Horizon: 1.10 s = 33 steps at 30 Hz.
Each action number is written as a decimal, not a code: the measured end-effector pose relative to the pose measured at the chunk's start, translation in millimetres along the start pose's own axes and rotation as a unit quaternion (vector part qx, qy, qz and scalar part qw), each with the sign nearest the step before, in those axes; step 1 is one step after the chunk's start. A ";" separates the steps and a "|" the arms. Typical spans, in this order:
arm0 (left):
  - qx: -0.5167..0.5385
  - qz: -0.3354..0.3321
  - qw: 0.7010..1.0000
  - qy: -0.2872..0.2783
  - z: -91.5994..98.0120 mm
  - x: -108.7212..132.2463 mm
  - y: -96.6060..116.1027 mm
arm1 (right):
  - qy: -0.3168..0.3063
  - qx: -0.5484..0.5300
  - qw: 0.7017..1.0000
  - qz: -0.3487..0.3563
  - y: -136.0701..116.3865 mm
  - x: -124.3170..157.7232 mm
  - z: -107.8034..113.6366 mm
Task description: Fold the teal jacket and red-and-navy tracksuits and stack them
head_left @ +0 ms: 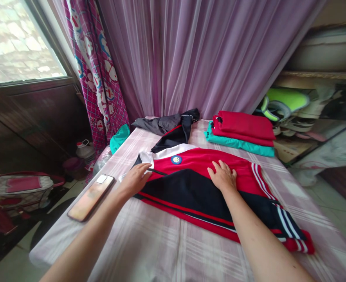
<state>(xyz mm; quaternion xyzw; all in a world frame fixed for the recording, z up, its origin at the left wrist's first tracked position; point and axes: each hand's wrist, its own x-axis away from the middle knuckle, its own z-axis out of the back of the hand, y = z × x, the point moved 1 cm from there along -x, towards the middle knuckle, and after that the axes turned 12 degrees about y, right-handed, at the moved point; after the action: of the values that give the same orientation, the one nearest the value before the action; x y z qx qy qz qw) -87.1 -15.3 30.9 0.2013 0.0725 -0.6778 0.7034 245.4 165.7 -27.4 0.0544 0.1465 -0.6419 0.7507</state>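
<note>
A bed [173, 254] is covered with a pale pink plaid sheet, and a red and navy track jacket [196, 184] is laid flat on it. Beyond the jacket, a folded red garment [243, 127] is stacked on a folded teal garment [237, 145], and a dark grey garment [161, 123] is left bunched. A smartphone [91, 197] is placed face down near the bed's left edge.

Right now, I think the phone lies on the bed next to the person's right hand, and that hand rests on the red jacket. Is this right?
No: in the head view, the phone lies on the bed beside the left hand, not the right hand. The right hand does rest on the red jacket.
</note>
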 end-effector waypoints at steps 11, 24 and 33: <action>0.005 -0.002 0.995 -0.104 -48.3 -9.0 -7.7 | -0.002 0.001 1.000 0.000 0.4 0.3 -0.9; -0.101 0.144 0.982 -0.075 -72.5 -66.6 -1.9 | -0.001 -0.009 1.000 -0.005 -1.6 0.9 1.8; -0.125 0.134 0.983 -0.011 -72.0 -83.7 46.0 | -0.021 -0.015 1.000 -0.014 -4.4 -0.2 4.1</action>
<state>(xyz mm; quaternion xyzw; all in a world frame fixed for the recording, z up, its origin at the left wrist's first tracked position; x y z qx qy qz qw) -35.5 89.5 5.4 0.1122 0.1217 -0.5651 0.8082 241.7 164.1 -23.0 0.0279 0.1413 -0.6511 0.7452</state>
